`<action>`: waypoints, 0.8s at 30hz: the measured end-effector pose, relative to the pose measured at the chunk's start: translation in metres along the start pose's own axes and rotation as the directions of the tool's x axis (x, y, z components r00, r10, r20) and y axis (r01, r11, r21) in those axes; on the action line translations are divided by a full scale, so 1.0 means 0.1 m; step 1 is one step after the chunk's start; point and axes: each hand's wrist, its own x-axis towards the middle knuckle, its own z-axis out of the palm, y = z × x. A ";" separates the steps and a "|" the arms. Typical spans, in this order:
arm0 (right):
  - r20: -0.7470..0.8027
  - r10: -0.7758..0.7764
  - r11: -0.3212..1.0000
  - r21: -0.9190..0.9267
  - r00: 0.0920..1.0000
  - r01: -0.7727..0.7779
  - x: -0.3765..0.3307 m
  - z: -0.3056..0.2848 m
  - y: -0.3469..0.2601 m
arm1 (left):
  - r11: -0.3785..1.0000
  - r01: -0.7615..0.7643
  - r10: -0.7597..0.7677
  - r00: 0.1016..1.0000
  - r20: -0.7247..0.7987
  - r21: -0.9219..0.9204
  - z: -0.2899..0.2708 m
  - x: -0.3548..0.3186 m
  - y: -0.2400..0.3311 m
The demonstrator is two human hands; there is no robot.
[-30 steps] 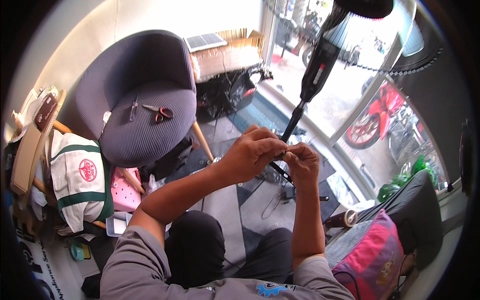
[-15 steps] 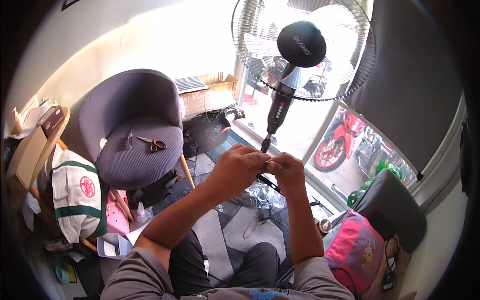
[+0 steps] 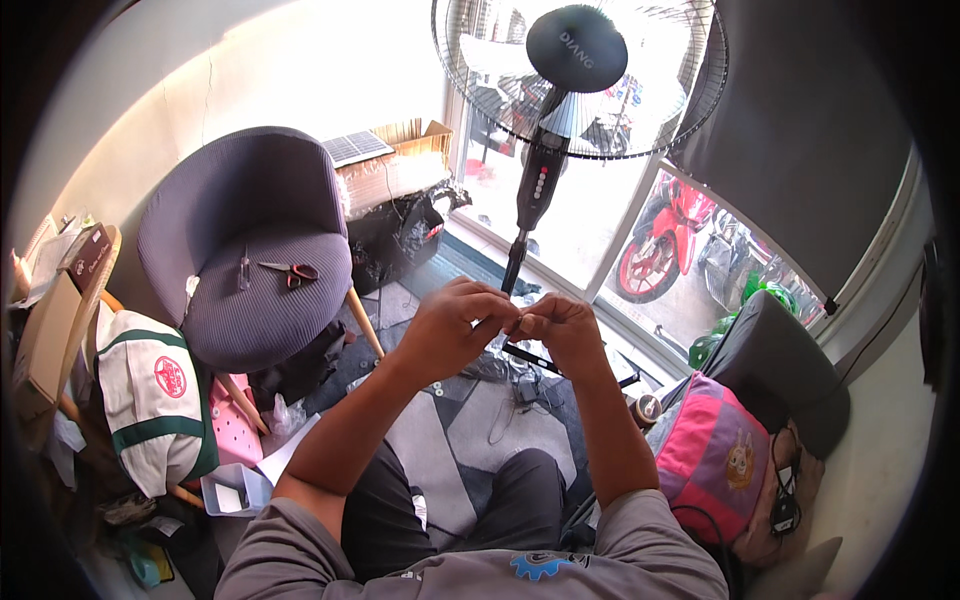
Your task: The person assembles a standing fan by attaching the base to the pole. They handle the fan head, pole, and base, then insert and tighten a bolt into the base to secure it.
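My left hand and my right hand meet fingertip to fingertip in front of the standing fan's black pole. Both are closed in a pinch around something too small to make out. Just under the fingers lies a black bar, part of it behind my right hand; I cannot tell whether it is touched. Above rises the black fan with its round wire cage and a control panel on the neck.
Scissors and a small clear-handled tool rest on the grey chair at left. A solar panel tops a cardboard box. A pink bag sits at right by a dark seat.
The view has shifted, so the fan and chair appear higher and further left. Both hands stay together, pinching, with the fingers slightly rearranged.
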 end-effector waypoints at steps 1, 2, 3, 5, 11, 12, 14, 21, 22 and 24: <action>-0.005 -0.001 1.000 -0.011 1.000 0.001 -0.01 0.00 0.01 | 1.000 -0.011 0.011 1.000 0.011 0.010 0.00 -0.01 -0.02; 0.006 -0.006 1.000 0.028 1.000 0.006 -0.01 0.00 0.02 | 1.000 -0.014 0.013 1.000 0.022 0.016 0.01 -0.02 -0.04; -0.014 0.007 1.000 0.007 1.000 -0.007 -0.02 0.00 0.03 | 1.000 -0.013 0.013 0.999 0.030 0.016 0.02 -0.03 -0.05; -0.032 0.005 1.000 -0.030 0.999 -0.006 -0.03 0.00 0.03 | 1.000 -0.029 0.028 0.999 0.019 0.012 0.04 -0.04 -0.08; -0.058 0.009 0.991 -0.130 0.998 -0.017 -0.03 0.04 -0.05 | 0.964 0.185 -0.181 0.983 0.039 -0.190 0.01 -0.05 -0.09; -0.031 -0.012 0.993 -0.120 0.999 0.008 -0.02 0.05 -0.08 | 0.940 0.229 -0.223 0.973 0.053 -0.254 0.01 -0.05 -0.09; -0.012 -0.034 0.975 -0.222 0.999 0.031 -0.02 0.06 -0.16 | 0.927 0.258 -0.245 0.966 0.084 -0.273 -0.02 -0.06 -0.08; 0.061 0.016 0.923 -0.386 0.998 0.009 0.01 0.13 -0.35 | 0.973 0.176 -0.155 0.977 0.146 -0.150 -0.14 -0.03 -0.10; 0.073 0.032 0.917 -0.400 0.997 0.000 0.01 0.13 -0.37 | 0.972 0.176 -0.149 0.974 0.168 -0.155 -0.16 -0.03 -0.11; 0.120 0.036 0.881 -0.472 0.992 0.026 0.05 0.13 -0.39 | 0.960 0.206 -0.167 0.964 0.205 -0.190 -0.17 -0.04 -0.11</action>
